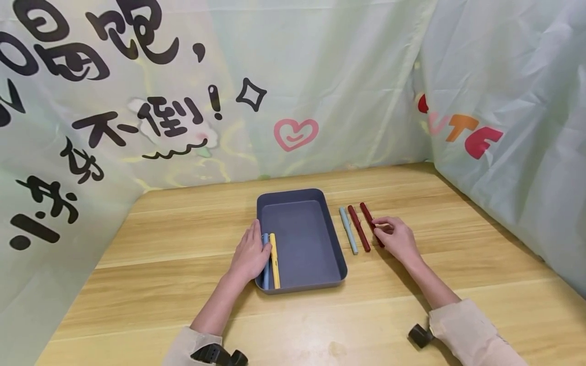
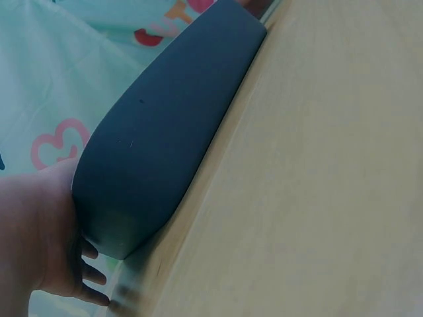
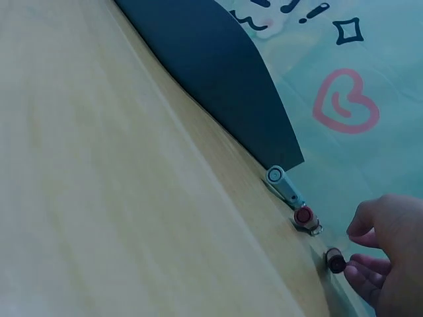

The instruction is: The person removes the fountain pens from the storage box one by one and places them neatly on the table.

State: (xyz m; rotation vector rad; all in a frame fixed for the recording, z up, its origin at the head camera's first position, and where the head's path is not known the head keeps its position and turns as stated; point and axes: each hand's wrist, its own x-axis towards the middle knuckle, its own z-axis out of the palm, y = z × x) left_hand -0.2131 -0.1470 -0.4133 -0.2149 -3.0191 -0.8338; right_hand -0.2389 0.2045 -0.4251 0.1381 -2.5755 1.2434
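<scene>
A dark grey tray [image 1: 302, 284] lies on the table. My left hand [image 1: 251, 254] holds its left wall, the thumb over the rim and the fingers along the outside. Inside, by that wall, are a blue pen [image 1: 266, 274] and a yellow pen [image 1: 274, 264]. To the tray's right lie a light blue pen [image 1: 348, 231], a dark red pen [image 1: 359, 229] and another dark red pen [image 1: 366, 212], side by side. My right hand [image 1: 397, 240] is at this rightmost pen, its fingertips touching it; in the right wrist view the thumb stands apart from the pen.
The wooden table [image 1: 183, 229] meets a printed cloth backdrop [image 1: 348, 101] behind it and at both sides. Black wrist cameras sit at the left sleeve [image 1: 187, 348] and the right sleeve [image 1: 467, 330].
</scene>
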